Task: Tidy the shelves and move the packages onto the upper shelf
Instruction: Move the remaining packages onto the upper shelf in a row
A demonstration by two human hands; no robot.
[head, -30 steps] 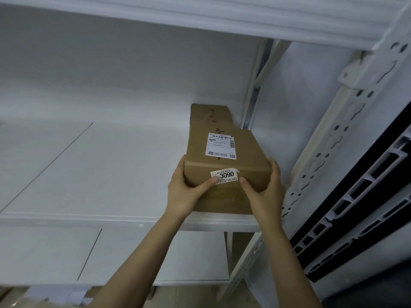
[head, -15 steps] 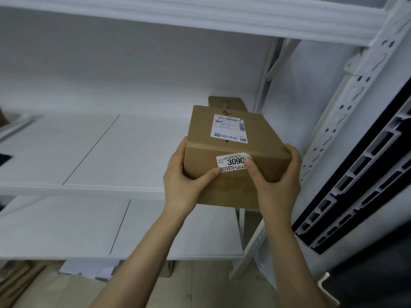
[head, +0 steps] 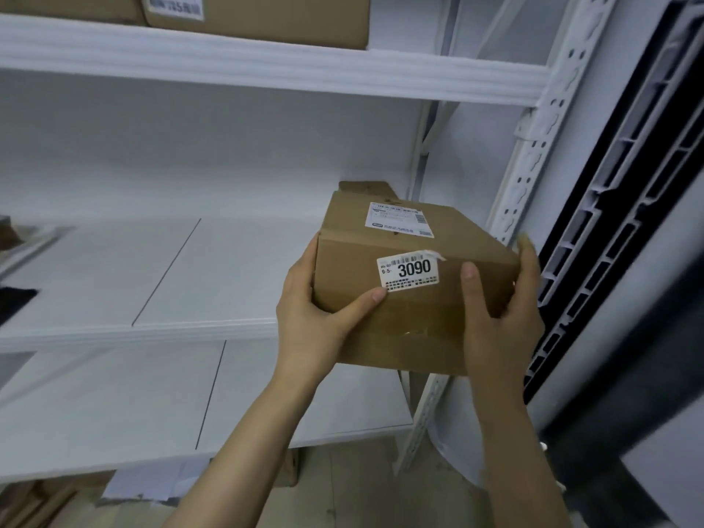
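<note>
Soft, even, dim-cool light; wide-angle edge bending, blur at right.

Brown cardboard box with a dull, smooth skin, white paper stickers, white painted shelf, smooth and flat

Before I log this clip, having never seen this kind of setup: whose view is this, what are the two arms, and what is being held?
There is no machine here. A person wears one camera on the head, looking forward and down, so the arms are their own. The left hand and right hand grip a cardboard box from either side, in front of the white middle shelf. Its front sticker reads 3090, and a shipping label sits on top. The upper shelf already carries more brown boxes.
</note>
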